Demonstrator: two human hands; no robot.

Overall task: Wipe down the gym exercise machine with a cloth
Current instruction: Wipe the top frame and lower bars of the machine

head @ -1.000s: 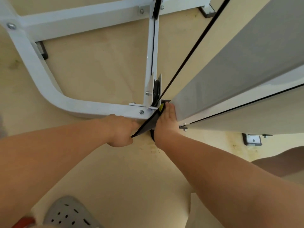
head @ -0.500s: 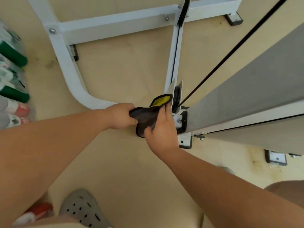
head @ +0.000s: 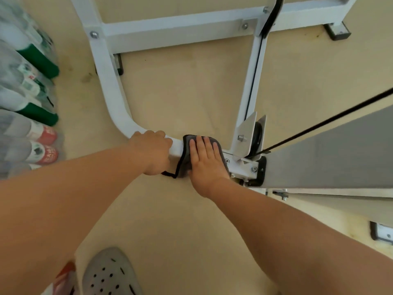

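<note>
Beige floor (head: 180, 92) fills the view, with more of the row of bottles (head: 32, 60) showing along the left edge than half a second ago; their labels are too blurred to read. At the bottom a grey shoe (head: 110, 273) is cut off by the edge. Next comes the white frame (head: 110, 86), curving down from the top to run rightward. The left hand (head: 152, 153), which held one end of the bunched cloth half a second ago, now curls over the frame's low tube and grips it; its fingertips are hidden behind the tube. Just to its right the cloth (head: 185, 158) lies spread over the same tube, grey side up, its yellow face no longer seen; a dark corner trails toward the left wrist, and I cannot tell whether that hand touches it. The right hand (head: 205, 165) presses flat on the cloth with fingers straight and close together, covering most of it. Beyond it stands the black pulley (head: 257, 136), half hidden in its bracket, then the cable (head: 319, 126) rising to the right, and the grey panel (head: 340, 158), cut off at the right edge.
</note>
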